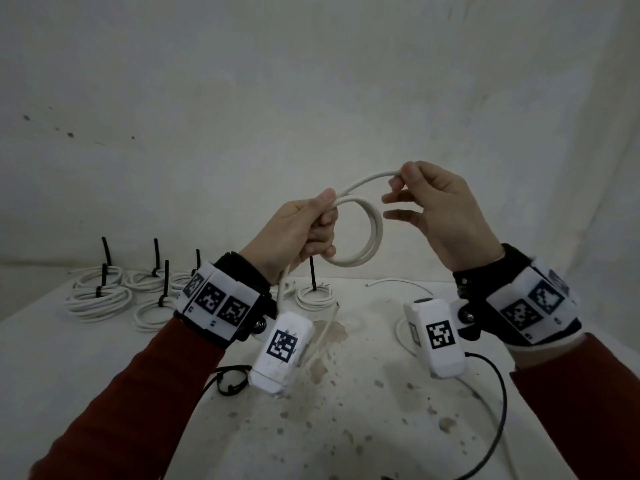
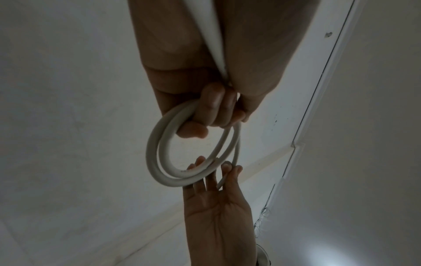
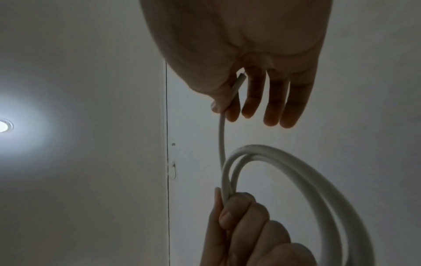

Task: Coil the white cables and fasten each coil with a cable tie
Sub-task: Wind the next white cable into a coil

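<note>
Hands raised above a stained white surface (image 1: 363, 427), winding a white cable (image 1: 375, 230) into a small coil of about two loops, held in the air between them. Left hand (image 1: 298, 230) clenched round the gathered loops at one side, thumb on top, with a loose tail of the same cable hanging down from the fist toward the surface. Right hand (image 1: 440, 209) pinching the free cable end (image 3: 237, 86) between thumb and forefinger, other fingers spread and relaxed. Finished coils (image 1: 98, 296) lying at the far left of the surface, each bound with an upright black cable tie (image 1: 105, 251); one more tied coil (image 1: 315, 296) just behind the left wrist. Probably best done by laying the end flush against the existing loops, matching their size, and keeping the left grip firm so nothing springs apart before tying.
</note>
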Demonstrator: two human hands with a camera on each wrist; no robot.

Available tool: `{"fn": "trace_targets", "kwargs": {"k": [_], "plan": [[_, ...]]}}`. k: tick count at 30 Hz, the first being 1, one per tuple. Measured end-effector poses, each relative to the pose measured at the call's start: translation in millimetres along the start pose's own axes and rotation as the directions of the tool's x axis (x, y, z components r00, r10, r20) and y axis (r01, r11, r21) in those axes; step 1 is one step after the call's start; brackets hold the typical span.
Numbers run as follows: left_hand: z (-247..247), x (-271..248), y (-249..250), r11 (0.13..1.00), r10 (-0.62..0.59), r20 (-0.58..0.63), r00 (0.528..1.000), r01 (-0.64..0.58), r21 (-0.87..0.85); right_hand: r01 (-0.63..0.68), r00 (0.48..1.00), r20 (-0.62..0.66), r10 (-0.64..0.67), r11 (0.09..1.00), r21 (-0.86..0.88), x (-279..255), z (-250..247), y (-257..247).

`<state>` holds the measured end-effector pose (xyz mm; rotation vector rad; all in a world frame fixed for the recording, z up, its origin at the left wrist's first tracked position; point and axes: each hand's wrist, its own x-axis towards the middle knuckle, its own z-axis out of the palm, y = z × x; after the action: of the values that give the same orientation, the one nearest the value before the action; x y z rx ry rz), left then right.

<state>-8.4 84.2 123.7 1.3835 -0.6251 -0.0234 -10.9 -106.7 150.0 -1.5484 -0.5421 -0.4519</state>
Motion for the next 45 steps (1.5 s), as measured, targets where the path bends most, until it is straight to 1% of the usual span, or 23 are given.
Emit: {"fn": "trace_targets", "kwargs": {"k": [4, 6, 7, 9, 11, 12, 13, 14, 16, 17, 18, 21, 23, 24, 26, 28, 29, 30, 32, 34, 37, 41, 45], "plan": [[-1, 0, 3, 0.999, 0.035, 0.005, 0.999, -0.035, 0.006, 0.019, 0.997, -0.077, -0.009, 0.992, 0.123, -1, -1, 3], [-4, -1, 5, 0.997, 0.068, -0.004, 0.998, -0.068, -0.024, -0.002, 0.998, -0.057, 0.011, 0.989, 0.15, -4, -3, 8], [-7, 0, 6, 0.995, 0.079, -0.017, 0.997, -0.08, -0.065, -0.031, 0.999, -0.019, 0.034, 0.989, 0.147, -7, -3, 12], [-12, 0, 6, 0.984, 0.071, -0.05, 0.996, -0.078, -0.157, -0.134, 0.984, 0.12, 0.129, 0.991, 0.031, -12, -5, 21], [-14, 1, 3, 0.988, 0.044, -0.073, 0.996, -0.054, -0.144, -0.197, 0.919, 0.296, 0.26, 0.954, -0.226, -17, -7, 30], [-13, 0, 1, 0.994, 0.034, -0.078, 0.996, -0.042, -0.102, -0.177, 0.89, 0.347, 0.294, 0.927, -0.331, -18, -6, 32], [-12, 0, -1, 0.998, 0.026, -0.076, 0.997, -0.03, -0.061, -0.164, 0.882, 0.363, 0.3, 0.918, -0.361, -18, -5, 30], [-11, -1, -3, 0.999, 0.019, -0.068, 0.998, -0.021, -0.032, -0.156, 0.882, 0.373, 0.287, 0.925, -0.346, -15, -5, 27], [-8, -2, -4, 1.0, 0.011, -0.04, 0.999, -0.011, -0.003, -0.255, 0.871, 0.391, 0.297, 0.954, -0.158, -10, -1, 19], [-7, -1, -3, 1.0, 0.007, -0.028, 1.0, -0.007, 0.004, -0.31, 0.856, 0.42, 0.303, 0.949, -0.054, -8, 3, 14], [-6, 0, -2, 1.0, 0.004, -0.02, 1.0, -0.004, 0.006, -0.34, 0.847, 0.437, 0.304, 0.94, 0.005, -7, 6, 10], [-3, 2, 1, 1.0, 0.007, -0.008, 1.0, -0.007, -0.02, -0.333, 0.872, 0.389, 0.297, 0.943, 0.027, -4, 14, 10], [0, 4, 3, 0.999, 0.024, -0.011, 1.0, -0.024, -0.036, -0.338, 0.887, 0.383, 0.259, 0.928, 0.154, -6, 19, 13], [2, 5, 4, 0.998, 0.033, -0.015, 0.999, -0.033, -0.045, -0.366, 0.884, 0.397, 0.248, 0.895, 0.256, -7, 22, 13], [5, 6, 7, 0.997, 0.046, -0.021, 0.999, -0.047, -0.058, -0.435, 0.862, 0.461, 0.21, 0.772, 0.464, -13, 26, 11], [7, 8, 8, 0.996, 0.043, -0.019, 0.999, -0.045, -0.078, -0.476, 0.842, 0.52, 0.146, 0.656, 0.586, -18, 30, 12], [7, 8, 9, 0.995, 0.042, -0.016, 0.999, -0.043, -0.085, -0.486, 0.834, 0.538, 0.121, 0.623, 0.613, -19, 31, 12], [7, 9, 9, 0.996, 0.042, -0.011, 0.999, -0.043, -0.084, -0.49, 0.83, 0.548, 0.108, 0.612, 0.621, -20, 32, 12], [7, 10, 7, 0.997, 0.052, -0.003, 0.999, -0.052, -0.06, -0.488, 0.823, 0.559, 0.103, 0.632, 0.602, -20, 30, 12], [5, 10, 5, 0.995, 0.098, -0.017, 0.995, -0.098, 0.023, -0.484, 0.817, 0.568, 0.095, 0.647, 0.589, -18, 27, 10], [0, 8, 1, 0.937, 0.186, -0.017, 0.982, -0.172, 0.305, -0.446, 0.848, 0.525, 0.073, 0.634, 0.632, -14, 20, 8], [-11, 4, -16, 0.857, 0.175, -0.048, 0.983, -0.128, 0.5, -0.347, 0.907, 0.42, -0.005, 0.553, 0.757, -2, 3, 4], [-19, 2, -48, 0.701, 0.272, -0.074, 0.959, -0.145, 0.699, -0.216, 0.963, 0.267, -0.035, 0.493, 0.843, 2, -8, -4]]}}
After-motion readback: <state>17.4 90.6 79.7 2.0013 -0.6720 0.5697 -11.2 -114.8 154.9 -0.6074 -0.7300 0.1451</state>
